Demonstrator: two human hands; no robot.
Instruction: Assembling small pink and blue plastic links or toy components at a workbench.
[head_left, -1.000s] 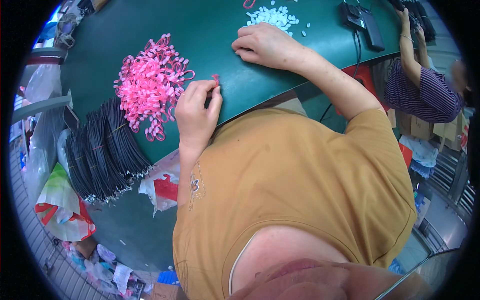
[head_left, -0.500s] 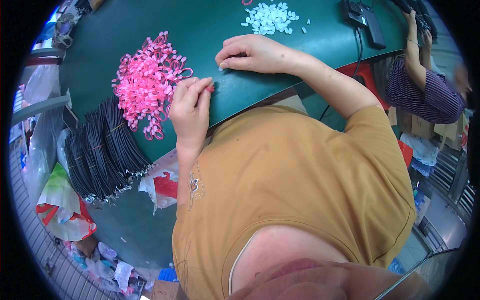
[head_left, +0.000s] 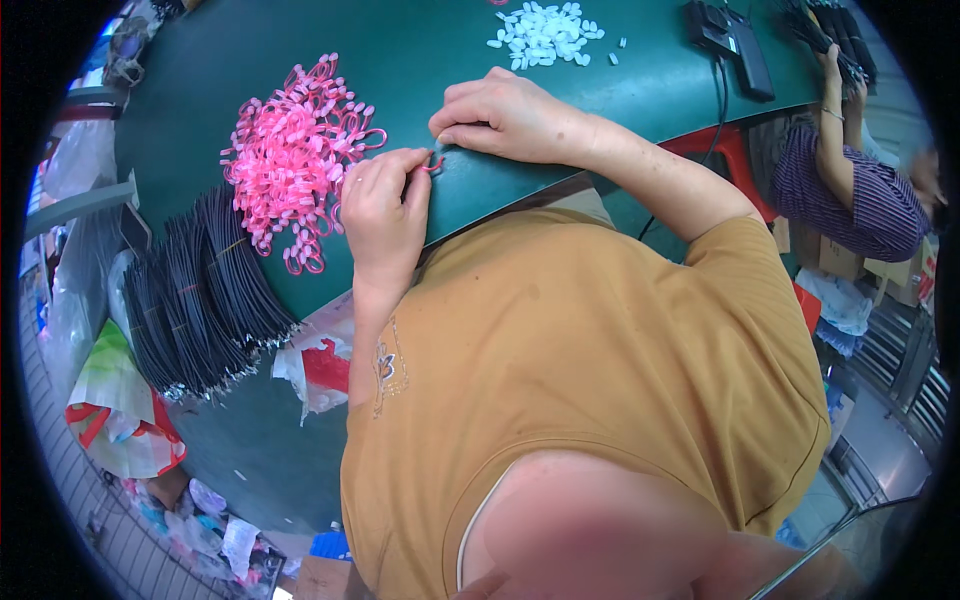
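Observation:
My left hand (head_left: pixel 385 205) is closed in a pinch on a pinkish-red cord (head_left: pixel 434 164), whose short end shows past the fingertips. Just to its right, my right hand (head_left: pixel 508 116) pinches a small whitish plastic piece (head_left: pixel 441 145), mostly hidden by the fingers. The fingertips of both hands are close together above the green tabletop (head_left: pixel 480 190), near its front edge. Left of my left hand lies a heap of pink cord loops with pale pink beads (head_left: pixel 295 150). Beyond my right hand is a loose pile of small white plastic pieces (head_left: pixel 545 35).
Bundles of black cords with metal tips (head_left: pixel 200 300) lie at the left. A black device with a cable (head_left: pixel 735 50) stands at the far right. There, a co-worker in a striped top (head_left: pixel 835 190) handles black cords (head_left: pixel 825 35). A red stool (head_left: pixel 725 155) is below the table edge.
My left hand has moved slightly right and up, toward my right hand. More of the red cord now shows at its fingertips. My right hand has barely moved.

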